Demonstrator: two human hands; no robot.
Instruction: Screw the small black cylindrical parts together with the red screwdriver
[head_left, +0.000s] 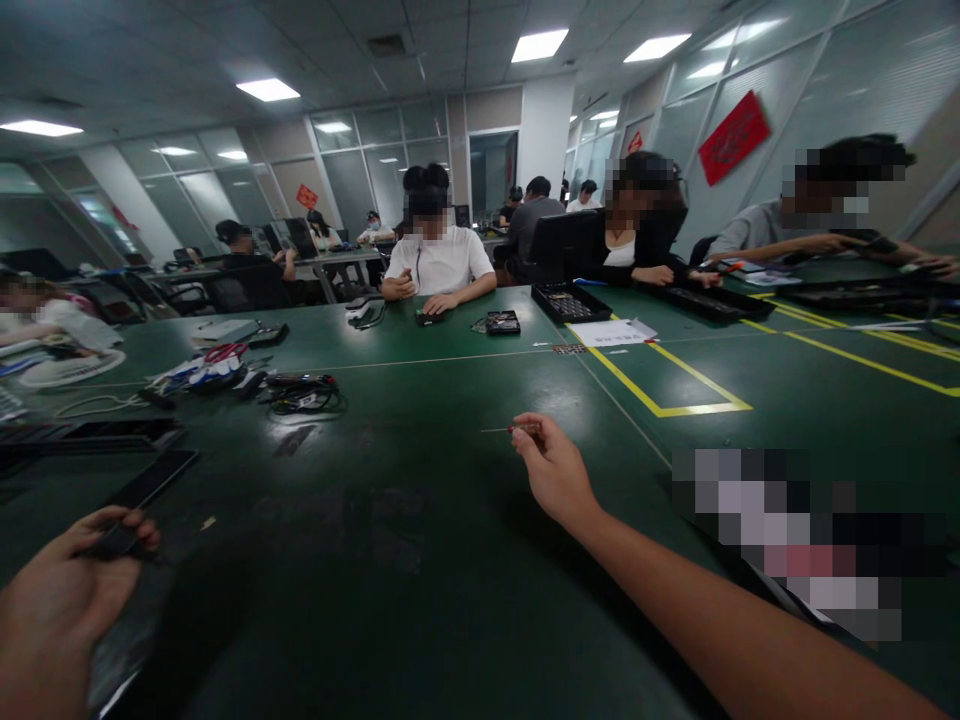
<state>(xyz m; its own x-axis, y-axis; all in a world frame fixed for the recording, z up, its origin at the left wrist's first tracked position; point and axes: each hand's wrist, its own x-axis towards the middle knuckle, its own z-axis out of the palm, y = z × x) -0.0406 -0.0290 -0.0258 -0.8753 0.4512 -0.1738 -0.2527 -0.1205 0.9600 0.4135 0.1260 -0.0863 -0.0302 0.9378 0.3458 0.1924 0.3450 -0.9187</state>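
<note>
My left hand [90, 575], at the lower left, has its fingers curled round a small dark object [118, 541] whose details I cannot make out. Just beyond it a flat black phone-like device [154, 478] lies on the green table [322, 610]. Over the middle of the table, my right hand [551, 465] pinches a thin screwdriver [517, 429] by its reddish handle, and the shaft points left. The two hands are far apart.
Bundled black cables [304, 395] and red-handled tools [225, 352] lie at the left. Yellow tape [701, 409] marks the right side, near a black tray [570, 303] and white paper [613, 332]. A person in white [442, 265] sits opposite; others work at the right.
</note>
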